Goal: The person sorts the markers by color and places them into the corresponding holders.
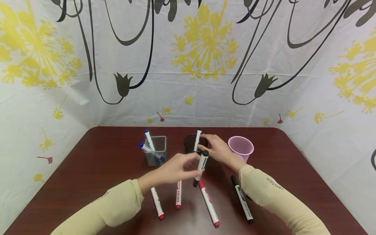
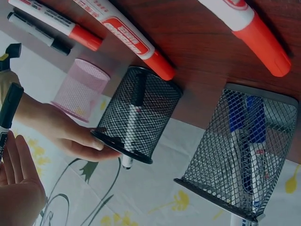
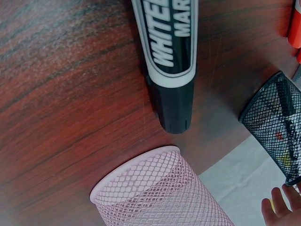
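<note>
One flower-printed sheet [image 1: 164, 88] hangs behind everything, and below it we have one dark red-brown table [image 1: 88, 166]. Two cream sleeves [image 1: 123, 199] reach across, and look at the hands: the left hand [image 1: 177, 168] pinches a black-capped whiteboard marker [image 1: 202, 166] between thumb and fingers, slightly tilted above the table; the right hand [image 1: 218, 148], fingers half curled, grips the round black mesh pen cup [image 2: 153, 110] at its rim. Three cups in all, with the square grey mesh one [image 1: 151, 160] to its left and the round pink mesh one [image 3: 160, 202] to its right. Now the markers! We'd judge the held one light and stiff, its smooth barrel a touch slippery and apt to roll; mid-barrel looks the place to pinch. We count eight: two blue ones [image 1: 149, 140] in the grey cup, one black marker [image 1: 197, 140] standing in the black cup, the one in hand, plus three red-capped markers [image 1: 210, 205] and one black-capped marker [image 1: 242, 200] lying on the table.
</note>
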The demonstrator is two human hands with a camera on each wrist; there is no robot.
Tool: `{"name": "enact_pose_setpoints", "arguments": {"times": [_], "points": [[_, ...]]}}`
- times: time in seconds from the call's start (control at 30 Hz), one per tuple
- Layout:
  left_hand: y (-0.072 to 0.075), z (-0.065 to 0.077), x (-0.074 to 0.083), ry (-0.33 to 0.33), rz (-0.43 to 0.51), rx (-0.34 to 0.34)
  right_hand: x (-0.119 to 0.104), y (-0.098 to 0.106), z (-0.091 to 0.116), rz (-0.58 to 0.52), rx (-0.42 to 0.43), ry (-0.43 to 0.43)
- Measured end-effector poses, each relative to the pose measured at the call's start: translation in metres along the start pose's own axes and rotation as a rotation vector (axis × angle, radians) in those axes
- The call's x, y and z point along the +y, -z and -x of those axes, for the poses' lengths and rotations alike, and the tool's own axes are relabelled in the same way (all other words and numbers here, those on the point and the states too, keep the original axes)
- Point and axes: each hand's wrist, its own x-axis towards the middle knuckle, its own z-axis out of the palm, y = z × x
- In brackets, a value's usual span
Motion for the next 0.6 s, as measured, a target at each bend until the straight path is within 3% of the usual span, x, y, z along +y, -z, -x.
{"name": "enact_pose_setpoints", "arguments": {"times": [0.37, 0.6], "points": [[0.01, -0.008, -0.001, 0.063, 0.051, 0.06, 0.003, -0.001, -0.001, 0.021, 0.0, 0.032], [0.022, -0.014, 0.021, 0.055, 0.034, 0.119, 0.003, -0.001, -0.001, 0.031, -0.003, 0.047]]}}
